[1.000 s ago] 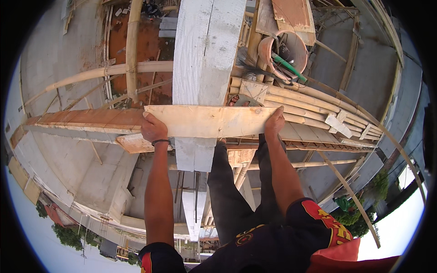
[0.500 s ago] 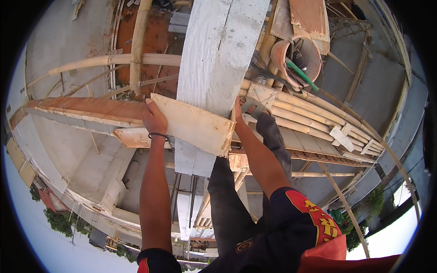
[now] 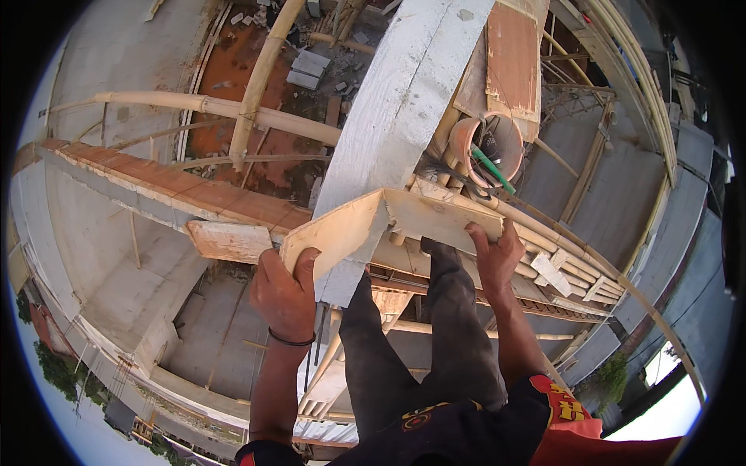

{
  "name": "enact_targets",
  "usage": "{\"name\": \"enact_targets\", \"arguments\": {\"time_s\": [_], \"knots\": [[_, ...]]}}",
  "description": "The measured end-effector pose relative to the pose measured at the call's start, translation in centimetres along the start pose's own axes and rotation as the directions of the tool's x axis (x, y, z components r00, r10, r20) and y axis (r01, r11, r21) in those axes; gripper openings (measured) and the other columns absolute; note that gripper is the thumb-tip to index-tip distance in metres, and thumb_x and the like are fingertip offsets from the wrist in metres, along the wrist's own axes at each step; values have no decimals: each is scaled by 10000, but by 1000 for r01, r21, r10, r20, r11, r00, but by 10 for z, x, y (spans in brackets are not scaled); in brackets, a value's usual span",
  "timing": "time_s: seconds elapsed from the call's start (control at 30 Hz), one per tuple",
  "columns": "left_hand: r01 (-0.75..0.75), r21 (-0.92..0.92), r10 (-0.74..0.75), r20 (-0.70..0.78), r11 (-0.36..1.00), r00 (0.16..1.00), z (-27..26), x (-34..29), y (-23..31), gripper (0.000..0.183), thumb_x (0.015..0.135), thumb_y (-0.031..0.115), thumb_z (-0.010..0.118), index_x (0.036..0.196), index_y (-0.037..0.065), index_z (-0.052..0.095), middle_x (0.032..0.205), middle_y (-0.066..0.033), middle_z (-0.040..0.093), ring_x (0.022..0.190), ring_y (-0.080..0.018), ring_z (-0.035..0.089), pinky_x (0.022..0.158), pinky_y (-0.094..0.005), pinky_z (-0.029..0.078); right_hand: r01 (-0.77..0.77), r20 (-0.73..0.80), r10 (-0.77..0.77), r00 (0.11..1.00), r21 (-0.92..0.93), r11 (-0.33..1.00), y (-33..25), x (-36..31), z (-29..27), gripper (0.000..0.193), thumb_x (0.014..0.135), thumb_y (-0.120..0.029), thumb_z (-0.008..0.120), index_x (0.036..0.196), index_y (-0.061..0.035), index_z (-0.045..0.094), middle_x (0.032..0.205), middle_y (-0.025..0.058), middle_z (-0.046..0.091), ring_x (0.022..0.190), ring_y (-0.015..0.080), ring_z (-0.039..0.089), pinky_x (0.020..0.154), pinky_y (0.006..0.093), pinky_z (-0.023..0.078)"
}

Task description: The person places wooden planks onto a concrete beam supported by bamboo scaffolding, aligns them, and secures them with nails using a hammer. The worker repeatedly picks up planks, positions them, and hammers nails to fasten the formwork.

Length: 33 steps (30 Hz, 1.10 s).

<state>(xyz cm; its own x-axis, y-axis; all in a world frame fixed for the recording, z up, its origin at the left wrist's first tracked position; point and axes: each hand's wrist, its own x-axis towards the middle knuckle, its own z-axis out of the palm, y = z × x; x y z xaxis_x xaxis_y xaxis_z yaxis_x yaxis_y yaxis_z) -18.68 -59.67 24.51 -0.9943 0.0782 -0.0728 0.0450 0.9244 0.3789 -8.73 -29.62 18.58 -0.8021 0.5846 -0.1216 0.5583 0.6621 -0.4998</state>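
Left hand point(image 3: 286, 291) pinching left end of bent board point(image 3: 350, 225); right hand point(image 3: 497, 260) pinching right end

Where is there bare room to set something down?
The pale beam looks bare above the board, between rubble-strewn ground on the left and the plywood and bucket on the right; whether it lies level, I cannot tell. It is crowded right of the beam, where bucket and bamboo poles bunch. The left hand and right hand take up the board's ends.
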Motion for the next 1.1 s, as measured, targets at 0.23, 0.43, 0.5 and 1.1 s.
{"name": "enact_targets", "arguments": {"time_s": [0.23, 0.43, 0.5, 1.1], "knots": [[344, 20, -344, 44, 939, 938, -53, 18, -128, 425, 957, 384, 529, 921, -38, 571, 724, -228, 620, 630, -428, 585, 569, -481, 449, 356, 190, -365, 911, 83, 931, -52, 89, -14, 484, 713, -386, 811, 854, 1, 557, 639, 149, 643, 578, 263, 674, 506, 362, 509], [541, -44, -534, 110, 840, 838, -43, -37, -214, 419, 984, 333, 465, 995, -53, 628, 770, -265, 625, 702, -437, 603, 631, -463, 455, 508, 437, -401, 805, -158, 847, -93, 167, 86, 581, 735, -445, 770, 1028, 2, 544, 765, 148, 663, 703, 319, 665, 628, 432, 506], [520, -121, -510, 106, 846, 854, -37, -54, -227, 428, 986, 335, 457, 972, -55, 632, 779, -275, 620, 730, -434, 609, 652, -459, 461, 639, 322, -554, 768, -320, 700, -112, 161, 94, 608, 732, -409, 773, 1128, -20, 525, 1039, 165, 612, 953, 323, 600, 801, 439, 467], [666, -701, -561, 668, -254, 489, 91, -65, -286, 376, 929, 341, 570, 1167, 53, 532, 955, -70, 654, 746, -166, 652, 645, -315, 526, -345, 884, 148, 444, 16, 939, -248, -80, 321, 775, 823, -495, 650, 1274, 80, 390, 1182, 278, 505, 1127, 438, 498, 936, 454, 447]]}}
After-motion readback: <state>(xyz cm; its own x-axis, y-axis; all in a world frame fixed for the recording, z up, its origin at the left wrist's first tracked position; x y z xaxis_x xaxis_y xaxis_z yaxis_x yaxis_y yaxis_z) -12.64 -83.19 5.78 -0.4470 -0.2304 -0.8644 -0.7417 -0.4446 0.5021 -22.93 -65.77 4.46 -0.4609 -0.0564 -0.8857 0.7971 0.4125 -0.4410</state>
